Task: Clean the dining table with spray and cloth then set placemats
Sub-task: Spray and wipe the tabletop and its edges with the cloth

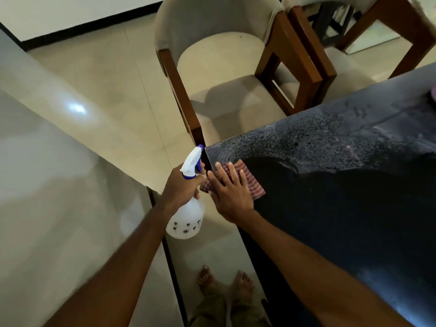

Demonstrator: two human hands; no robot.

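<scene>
My left hand (181,185) grips the neck of a white spray bottle (186,220) with a blue and white trigger head, held off the table just left of its corner. My right hand (230,192) lies flat with straight fingers on a red striped cloth (253,185), pressing it onto the near corner of the dark dining table (354,208). Beyond the cloth, spray droplets and wipe marks cover the tabletop. A small pink object (433,95) shows at the table's far right edge; I cannot tell what it is.
A cushioned wooden chair (224,90) stands at the table's far side, with a second chair (354,31) to its right. A pale wall or counter face (59,185) rises on the left. My bare feet (224,282) stand on the tiled floor below.
</scene>
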